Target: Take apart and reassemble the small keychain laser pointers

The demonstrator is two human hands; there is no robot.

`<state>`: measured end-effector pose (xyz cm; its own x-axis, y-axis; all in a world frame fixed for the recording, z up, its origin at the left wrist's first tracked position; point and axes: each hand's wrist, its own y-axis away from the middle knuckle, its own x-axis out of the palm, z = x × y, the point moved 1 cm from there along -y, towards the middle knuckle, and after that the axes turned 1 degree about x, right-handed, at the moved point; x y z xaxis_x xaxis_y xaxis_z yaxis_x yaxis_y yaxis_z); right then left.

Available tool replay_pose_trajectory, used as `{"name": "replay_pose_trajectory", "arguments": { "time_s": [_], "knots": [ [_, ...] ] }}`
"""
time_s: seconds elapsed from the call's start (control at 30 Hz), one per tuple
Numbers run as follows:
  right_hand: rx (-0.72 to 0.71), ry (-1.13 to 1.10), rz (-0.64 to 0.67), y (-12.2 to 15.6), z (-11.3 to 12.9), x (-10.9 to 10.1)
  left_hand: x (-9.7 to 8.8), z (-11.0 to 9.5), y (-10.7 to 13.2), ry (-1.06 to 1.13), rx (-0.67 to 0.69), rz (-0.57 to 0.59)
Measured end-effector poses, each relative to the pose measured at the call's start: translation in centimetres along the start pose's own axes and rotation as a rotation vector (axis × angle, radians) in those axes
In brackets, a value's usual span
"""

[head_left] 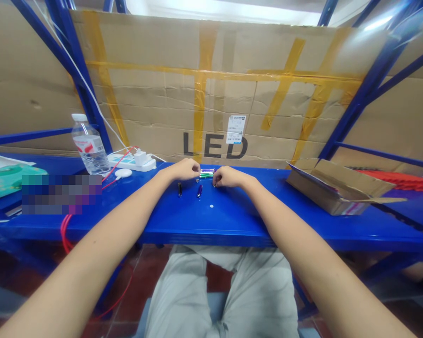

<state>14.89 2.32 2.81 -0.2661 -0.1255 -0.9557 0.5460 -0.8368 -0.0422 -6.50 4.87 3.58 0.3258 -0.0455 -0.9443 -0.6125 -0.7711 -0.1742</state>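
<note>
My left hand (187,169) is curled with its fingers together at the left end of a row of shiny coloured tubes (207,173). Whatever its fingertips may hold is hidden. At the other end of that row, my right hand (226,177) pinches downward near the tabletop, with a tiny bright bit at its fingertips too small to name. A short black cylinder (179,189) and a purple-blue one (199,191) lie nearer to me, below the left hand. Between the hands is a tiny dark piece (197,180). A small white dot (211,206) shows on the table.
The blue table (232,225) backs onto a tall cardboard sheet (155,94). An open cardboard box (324,188) stands right, near red material (398,179). At left are a water bottle (90,145), a power strip (127,161), a white round object (123,174) and red cables (66,230).
</note>
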Motion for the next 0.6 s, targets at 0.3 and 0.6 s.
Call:
{"name": "replay_pose_trajectory", "arguments": {
  "time_s": [0.3, 0.6],
  "knots": [
    [-0.047, -0.004, 0.027, 0.1, 0.3, 0.0, 0.7, -3.9, 0.8, -0.095, -0.104, 0.216],
    [-0.071, -0.369, -0.163, -0.5, -0.3, -0.3, 0.8, -3.8, 0.1, 0.183, -0.056, -0.112]
  ]
}}
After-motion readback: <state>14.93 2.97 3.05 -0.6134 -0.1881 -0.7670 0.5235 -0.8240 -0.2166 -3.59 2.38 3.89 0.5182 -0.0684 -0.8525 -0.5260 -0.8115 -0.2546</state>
